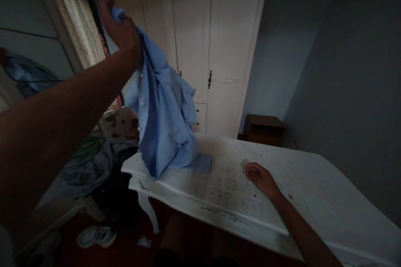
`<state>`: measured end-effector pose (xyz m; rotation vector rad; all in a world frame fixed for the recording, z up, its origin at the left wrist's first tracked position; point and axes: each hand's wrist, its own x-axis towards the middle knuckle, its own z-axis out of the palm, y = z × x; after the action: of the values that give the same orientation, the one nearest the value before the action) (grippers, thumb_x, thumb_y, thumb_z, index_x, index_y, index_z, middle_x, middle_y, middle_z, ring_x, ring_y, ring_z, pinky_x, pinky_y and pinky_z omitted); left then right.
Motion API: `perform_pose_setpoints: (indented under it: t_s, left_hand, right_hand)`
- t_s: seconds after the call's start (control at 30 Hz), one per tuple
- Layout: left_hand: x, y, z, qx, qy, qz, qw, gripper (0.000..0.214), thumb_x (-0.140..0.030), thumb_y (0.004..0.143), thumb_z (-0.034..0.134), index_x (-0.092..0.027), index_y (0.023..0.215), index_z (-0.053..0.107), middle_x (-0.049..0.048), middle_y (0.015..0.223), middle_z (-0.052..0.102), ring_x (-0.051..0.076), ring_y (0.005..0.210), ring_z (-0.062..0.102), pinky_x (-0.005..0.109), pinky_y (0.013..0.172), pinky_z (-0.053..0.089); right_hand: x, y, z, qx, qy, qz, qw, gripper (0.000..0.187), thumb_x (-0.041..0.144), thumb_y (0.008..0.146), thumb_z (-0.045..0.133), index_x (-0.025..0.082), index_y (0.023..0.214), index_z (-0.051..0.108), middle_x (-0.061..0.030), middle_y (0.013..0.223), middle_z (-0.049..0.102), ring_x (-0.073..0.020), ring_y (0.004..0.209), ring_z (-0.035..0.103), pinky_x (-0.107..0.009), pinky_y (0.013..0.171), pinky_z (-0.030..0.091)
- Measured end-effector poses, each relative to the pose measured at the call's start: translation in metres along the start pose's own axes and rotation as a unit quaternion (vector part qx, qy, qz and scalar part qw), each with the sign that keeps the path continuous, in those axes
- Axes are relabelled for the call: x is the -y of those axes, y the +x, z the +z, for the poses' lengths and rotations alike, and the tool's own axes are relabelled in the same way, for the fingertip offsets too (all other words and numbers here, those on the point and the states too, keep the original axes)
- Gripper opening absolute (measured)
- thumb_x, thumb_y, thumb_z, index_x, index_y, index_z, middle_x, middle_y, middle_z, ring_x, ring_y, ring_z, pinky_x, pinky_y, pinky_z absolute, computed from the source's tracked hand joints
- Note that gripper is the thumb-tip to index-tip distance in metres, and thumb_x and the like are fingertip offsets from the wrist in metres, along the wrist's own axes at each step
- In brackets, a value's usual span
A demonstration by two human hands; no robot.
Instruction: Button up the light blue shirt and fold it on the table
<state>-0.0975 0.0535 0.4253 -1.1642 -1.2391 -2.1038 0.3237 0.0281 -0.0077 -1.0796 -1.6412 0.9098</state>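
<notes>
Scuffed white table (297, 175), creased blue shirt (169, 112), left fingers (106, 13) clamped on it, right fingers (253, 170) apart, loosely curled

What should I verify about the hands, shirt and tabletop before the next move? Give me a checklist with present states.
1. Left hand has a grip on the blue shirt: ok, it holds it raised.
2. Exact finger placement in that grip: cannot tell, the hand is blurred.
3. Right hand free: ok, no object shows in it.
4. Shirt hanging smooth: not ok, it is bunched in folds.
5. Shirt clear of the white table: not ok, a lower part appears to lie on it.
6. Tabletop spotless: not ok, dark specks show near the right hand.
</notes>
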Motion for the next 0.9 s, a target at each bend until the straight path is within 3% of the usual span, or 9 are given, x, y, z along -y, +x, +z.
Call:
perform_pose_setpoints:
  t_s: [0.03, 0.1, 0.17, 0.3, 0.37, 0.5, 0.63, 0.77, 0.9]
  left_hand:
    - [-0.005, 0.004, -0.001, -0.015, 0.035, 0.031, 0.999, 0.052, 0.011, 0.083, 0.049, -0.007, 0.131, 0.038, -0.0049, 0.134, 0.046, 0.002, 0.128, 0.035, 0.021, 0.114, 0.017]
    - [-0.01, -0.004, -0.004, 0.058, 0.06, 0.059, 0.995, 0.048, 0.01, 0.088, 0.041, -0.007, 0.133, 0.038, -0.0051, 0.135, 0.045, 0.001, 0.128, 0.034, 0.019, 0.112, 0.017]
    - [-0.005, -0.032, -0.008, 0.299, 0.036, 0.03, 0.953, 0.032, -0.01, 0.098, 0.036, -0.006, 0.127, 0.046, 0.0004, 0.131, 0.052, 0.006, 0.123, 0.043, 0.024, 0.109, 0.024]
    - [0.033, -0.102, -0.018, 0.593, 0.1, -0.112, 0.791, 0.043, -0.038, 0.086, 0.061, 0.003, 0.1, 0.063, 0.0149, 0.087, 0.071, 0.019, 0.084, 0.066, 0.035, 0.082, 0.049]
    - [0.056, -0.129, -0.024, 0.722, 0.166, -0.131, 0.658, 0.071, -0.043, 0.067, 0.077, -0.007, 0.124, 0.056, 0.0185, 0.11, 0.069, 0.025, 0.098, 0.066, 0.039, 0.087, 0.049]
    - [0.094, -0.172, -0.042, 0.739, 0.267, -0.031, 0.618, 0.129, -0.055, 0.049, 0.082, -0.02, 0.152, 0.013, 0.0196, 0.152, 0.03, 0.035, 0.137, 0.036, 0.048, 0.108, 0.033]
    - [0.127, -0.218, -0.066, 0.786, 0.362, -0.071, 0.496, 0.146, -0.056, 0.037, 0.085, -0.024, 0.153, 0.001, 0.0174, 0.156, 0.018, 0.04, 0.141, 0.023, 0.052, 0.111, 0.028]
    - [0.161, -0.26, -0.088, 0.754, 0.384, -0.097, 0.525, 0.153, -0.05, 0.028, 0.087, -0.019, 0.153, 0.005, 0.023, 0.157, 0.008, 0.043, 0.141, 0.022, 0.049, 0.108, 0.033]
    - [0.181, -0.278, -0.106, 0.629, 0.356, -0.132, 0.678, 0.118, -0.032, 0.032, 0.087, -0.012, 0.139, 0.043, 0.019, 0.135, 0.055, 0.036, 0.124, 0.052, 0.035, 0.095, 0.047]
  right_hand:
    - [-0.001, 0.0, 0.0, -0.001, -0.006, -0.001, 1.0, 0.014, 0.033, 0.07, 0.058, 0.022, 0.078, 0.062, -0.0022, 0.069, 0.065, -0.018, 0.06, 0.058, -0.032, 0.06, 0.047]
    - [-0.004, 0.0, -0.001, 0.0, -0.017, -0.003, 1.0, 0.016, 0.034, 0.07, 0.057, 0.022, 0.079, 0.063, -0.0021, 0.069, 0.065, -0.0184, 0.06, 0.058, -0.032, 0.061, 0.047]
    - [-0.005, -0.001, -0.001, 0.0, -0.031, -0.005, 0.999, 0.017, 0.035, 0.069, 0.058, 0.022, 0.079, 0.063, -0.0021, 0.068, 0.064, -0.0189, 0.061, 0.058, -0.033, 0.061, 0.046]
    - [-0.003, -0.001, -0.002, -0.006, -0.048, 0.002, 0.999, 0.02, 0.038, 0.067, 0.059, 0.021, 0.076, 0.063, -0.0036, 0.069, 0.065, -0.0196, 0.063, 0.059, -0.033, 0.062, 0.046]
    - [-0.002, -0.001, -0.003, -0.005, -0.053, 0.008, 0.999, 0.021, 0.04, 0.068, 0.057, 0.021, 0.077, 0.063, -0.0038, 0.07, 0.065, -0.0194, 0.064, 0.059, -0.032, 0.062, 0.046]
    - [-0.004, 0.0, -0.003, 0.003, -0.064, 0.001, 0.998, 0.019, 0.035, 0.067, 0.056, 0.021, 0.077, 0.062, -0.0029, 0.072, 0.066, -0.0186, 0.066, 0.059, -0.031, 0.065, 0.046]
    - [-0.007, 0.0, -0.004, 0.005, -0.064, -0.001, 0.998, 0.019, 0.034, 0.068, 0.055, 0.02, 0.08, 0.062, -0.0023, 0.07, 0.064, -0.0178, 0.064, 0.059, -0.03, 0.064, 0.046]
    - [-0.008, 0.0, -0.004, 0.006, -0.063, -0.008, 0.998, 0.017, 0.031, 0.068, 0.055, 0.02, 0.079, 0.061, -0.0022, 0.07, 0.063, -0.0171, 0.063, 0.058, -0.03, 0.062, 0.045]
    - [-0.008, 0.0, -0.003, -0.004, -0.057, -0.003, 0.998, 0.017, 0.031, 0.069, 0.055, 0.02, 0.08, 0.061, -0.0023, 0.071, 0.064, -0.0168, 0.062, 0.058, -0.03, 0.062, 0.046]
